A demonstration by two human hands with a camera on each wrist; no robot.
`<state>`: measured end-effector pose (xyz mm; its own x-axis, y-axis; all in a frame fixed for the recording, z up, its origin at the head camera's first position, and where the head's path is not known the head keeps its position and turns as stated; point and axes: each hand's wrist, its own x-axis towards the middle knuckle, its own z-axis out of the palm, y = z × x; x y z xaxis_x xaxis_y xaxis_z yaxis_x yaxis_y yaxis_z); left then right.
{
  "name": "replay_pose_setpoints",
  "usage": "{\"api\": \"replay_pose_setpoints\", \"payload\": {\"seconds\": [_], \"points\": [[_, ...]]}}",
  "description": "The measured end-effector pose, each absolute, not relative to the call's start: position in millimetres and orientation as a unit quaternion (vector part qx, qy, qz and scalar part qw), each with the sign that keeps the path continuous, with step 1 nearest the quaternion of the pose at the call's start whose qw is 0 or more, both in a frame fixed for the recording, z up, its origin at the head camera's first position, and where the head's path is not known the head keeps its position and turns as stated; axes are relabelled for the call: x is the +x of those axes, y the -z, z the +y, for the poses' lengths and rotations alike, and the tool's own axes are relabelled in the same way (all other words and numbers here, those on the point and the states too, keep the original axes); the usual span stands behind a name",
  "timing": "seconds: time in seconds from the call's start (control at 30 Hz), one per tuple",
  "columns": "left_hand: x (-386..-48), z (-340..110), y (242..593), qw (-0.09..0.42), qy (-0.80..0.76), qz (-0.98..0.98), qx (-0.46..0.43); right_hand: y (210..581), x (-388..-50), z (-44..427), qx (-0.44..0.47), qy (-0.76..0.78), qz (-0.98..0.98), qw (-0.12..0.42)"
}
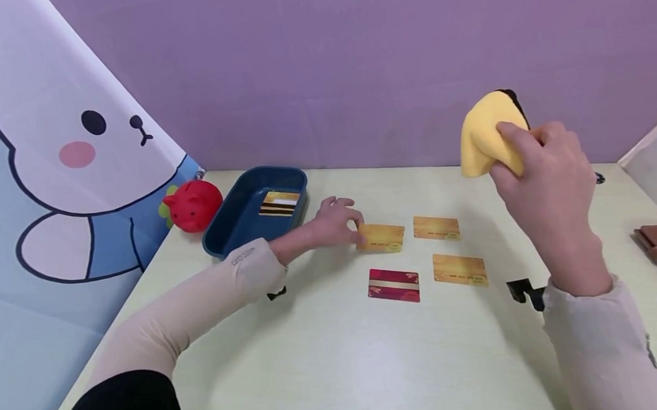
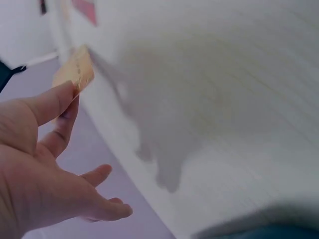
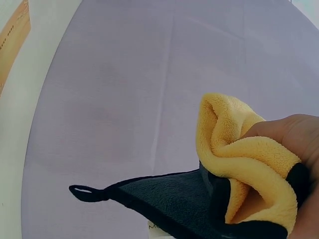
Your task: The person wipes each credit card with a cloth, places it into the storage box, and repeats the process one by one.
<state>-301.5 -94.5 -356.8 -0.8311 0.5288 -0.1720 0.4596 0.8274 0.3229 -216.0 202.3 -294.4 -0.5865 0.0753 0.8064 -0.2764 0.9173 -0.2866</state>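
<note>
Gold card (image 1: 383, 238) between tray (image 1: 236, 213) and laid-out cards (image 1: 436, 228), pinched at one edge by left hand (image 1: 334, 223), likely keeping its face uncovered; right hand (image 1: 553, 187) grips bunched cloth (image 1: 486, 135), raised, probably clear of cards.

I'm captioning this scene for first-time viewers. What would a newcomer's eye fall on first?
Probably the fluffy yellow cloth with black edging, held up in the right hand before the plain purple backdrop. A large white cartoon animal printed on the blue hanging at far left also stands out. Then come the red pig-shaped figure left of the dark blue rectangular tray, and the gold rectangular card pinched by the left hand.
</note>
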Motion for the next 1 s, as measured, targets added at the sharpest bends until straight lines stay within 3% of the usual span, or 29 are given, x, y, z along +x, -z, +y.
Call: {"api": "replay_pose_setpoints", "payload": {"seconds": [0.23, 0.43, 0.77, 1.0], "points": [[-306, -101, 332, 0.102, -0.453, 0.857, 0.221, 289, -217, 206, 0.056, -0.214, -0.857, 0.465], [-300, -96, 309, 0.059, -0.598, 0.770, 0.216, 290, -222, 202, 0.120, -0.205, -0.829, 0.506], [-285, -60, 298, -0.037, -0.635, 0.730, 0.249, 298, -225, 181, 0.188, -0.180, -0.793, 0.551], [-279, -52, 305, -0.061, -0.647, 0.711, 0.270, 304, -225, 171, 0.220, -0.197, -0.805, 0.514]]}}
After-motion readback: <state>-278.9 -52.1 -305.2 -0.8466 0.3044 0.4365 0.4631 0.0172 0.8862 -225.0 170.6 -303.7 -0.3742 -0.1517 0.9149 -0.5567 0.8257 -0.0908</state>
